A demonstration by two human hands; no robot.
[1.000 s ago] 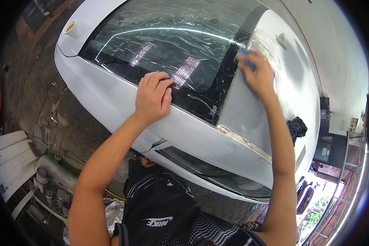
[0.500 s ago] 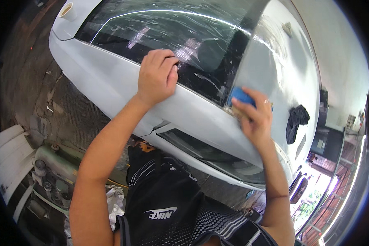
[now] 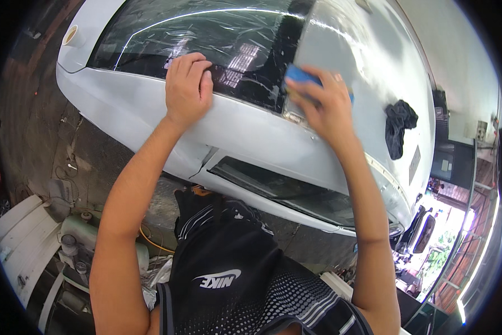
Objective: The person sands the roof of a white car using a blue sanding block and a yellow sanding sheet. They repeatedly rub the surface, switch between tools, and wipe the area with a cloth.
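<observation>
Head view: right fingers (image 3: 308,89) hold block (image 3: 302,75); left fingers (image 3: 193,66) curled, hold unclear. Apparently sanding roof (image 3: 368,100); next stroke needs even pressure.

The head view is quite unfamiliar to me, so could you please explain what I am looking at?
Of course. There is no machine here: these are a person's own bare hands, seen from above by the left of two fisheye cameras worn on the head, which makes straight edges bend. The right hand holds a blue block at the edge of a car's grey panel, beside a large dark window. The left hand rests along the window's near edge; anything under it is hidden. On the car, a pale cup stands at far left, and a crumpled black cloth lies at right.
</observation>
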